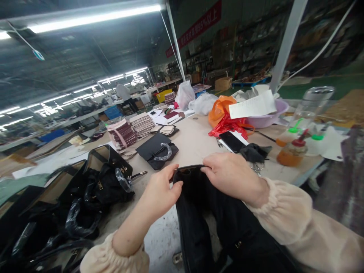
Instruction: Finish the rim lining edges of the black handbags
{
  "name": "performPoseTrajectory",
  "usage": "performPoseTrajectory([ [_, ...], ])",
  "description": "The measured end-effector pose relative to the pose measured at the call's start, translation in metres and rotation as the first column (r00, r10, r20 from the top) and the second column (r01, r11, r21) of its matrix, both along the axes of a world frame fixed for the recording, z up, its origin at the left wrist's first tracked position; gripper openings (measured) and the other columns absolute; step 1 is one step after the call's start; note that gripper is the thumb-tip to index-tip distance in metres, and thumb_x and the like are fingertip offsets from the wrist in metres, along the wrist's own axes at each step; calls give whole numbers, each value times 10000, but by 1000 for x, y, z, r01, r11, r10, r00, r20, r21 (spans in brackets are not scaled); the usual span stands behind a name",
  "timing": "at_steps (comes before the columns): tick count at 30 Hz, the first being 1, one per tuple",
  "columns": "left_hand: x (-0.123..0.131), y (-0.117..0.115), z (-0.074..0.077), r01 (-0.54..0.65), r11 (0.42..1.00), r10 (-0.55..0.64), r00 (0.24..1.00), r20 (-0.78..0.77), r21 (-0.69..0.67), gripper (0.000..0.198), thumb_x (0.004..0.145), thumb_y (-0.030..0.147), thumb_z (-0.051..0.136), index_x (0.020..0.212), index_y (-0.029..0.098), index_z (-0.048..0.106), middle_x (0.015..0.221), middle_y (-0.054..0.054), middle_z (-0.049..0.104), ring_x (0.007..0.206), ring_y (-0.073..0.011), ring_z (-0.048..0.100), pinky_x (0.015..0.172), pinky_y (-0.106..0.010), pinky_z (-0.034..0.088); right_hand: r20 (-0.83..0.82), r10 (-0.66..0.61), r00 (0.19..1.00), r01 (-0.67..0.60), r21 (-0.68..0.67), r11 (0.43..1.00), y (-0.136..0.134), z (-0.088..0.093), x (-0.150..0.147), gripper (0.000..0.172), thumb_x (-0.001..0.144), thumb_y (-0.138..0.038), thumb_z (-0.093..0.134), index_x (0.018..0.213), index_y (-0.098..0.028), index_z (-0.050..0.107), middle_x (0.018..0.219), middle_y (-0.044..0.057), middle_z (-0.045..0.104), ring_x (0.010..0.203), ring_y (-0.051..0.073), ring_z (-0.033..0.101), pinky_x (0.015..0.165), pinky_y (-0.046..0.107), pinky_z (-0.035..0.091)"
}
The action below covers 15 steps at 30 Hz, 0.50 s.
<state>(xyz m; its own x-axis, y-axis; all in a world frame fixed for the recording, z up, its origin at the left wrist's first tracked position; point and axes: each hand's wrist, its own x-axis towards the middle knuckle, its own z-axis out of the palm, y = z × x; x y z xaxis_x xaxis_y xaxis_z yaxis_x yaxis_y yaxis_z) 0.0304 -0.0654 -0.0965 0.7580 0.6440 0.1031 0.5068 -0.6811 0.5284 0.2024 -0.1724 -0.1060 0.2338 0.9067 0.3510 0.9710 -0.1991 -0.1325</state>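
Observation:
A black bag (204,220) lies on the worktable in front of me, its far rim toward the middle of the table. My left hand (160,191) is closed on the left end of that rim, thumb on top. My right hand (230,174) pinches the rim at the right, fingers curled over the edge. Both wrists wear pale puffy sleeves.
Several black handbags (99,182) are heaped at the left. Farther back lie a flat black piece with a clear handle (159,149) and stacks of maroon pieces (123,132). A phone (231,141), red and orange plastic bags (224,117), a purple basin (267,115) and glue bottles (292,149) sit at the right. A person stands far back.

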Motion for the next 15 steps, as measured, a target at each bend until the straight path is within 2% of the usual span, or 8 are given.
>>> performPoseTrajectory([
  [4, 2, -1, -3, 18, 998, -18, 1000, 11, 59, 339, 746, 178, 508, 1069, 190, 612, 960, -51, 688, 862, -204, 623, 760, -289, 483, 5, -24, 1000, 25, -10, 1000, 2, 1, 0, 243, 841, -305, 469, 672, -213, 619, 718, 39, 661, 704, 203, 608, 548, 280, 334],
  [8, 2, 2, -4, 24, 999, -23, 1000, -15, 49, 258, 776, 169, 448, 952, 178, 637, 815, -26, 675, 772, -180, 606, 702, -265, 458, -31, -12, 999, 11, -32, 999, 1, 1, 2, 257, 853, -320, 462, 711, -208, 644, 756, 49, 668, 732, 206, 614, 587, 281, 380],
  [11, 2, 2, -4, 48, 998, -48, 999, -18, 27, 237, 797, 168, 414, 899, 173, 628, 793, -16, 651, 772, -170, 589, 698, -258, 431, -118, 98, 988, -100, -9, 995, -5, 2, 5, 209, 845, -297, 485, 940, -230, 658, 895, 43, 668, 827, 195, 609, 706, 281, 424],
  [13, 2, -1, -4, 58, 998, -58, 998, -9, 9, 234, 809, 169, 394, 873, 171, 619, 780, -11, 639, 755, -165, 579, 677, -255, 414, -163, 206, 965, -199, 56, 978, -10, 6, 5, 328, 817, -217, 500, 1132, -250, 586, 1048, 39, 630, 919, 185, 588, 803, 283, 425],
  [15, 4, -3, -5, 60, 998, -60, 998, -3, -6, 233, 817, 174, 383, 849, 170, 614, 760, -8, 631, 729, -161, 570, 644, -250, 393, -185, 309, 933, -292, 116, 949, -14, 13, 2, 410, 777, -144, 497, 1168, -249, 561, 1133, 42, 583, 987, 182, 556, 873, 292, 410],
])
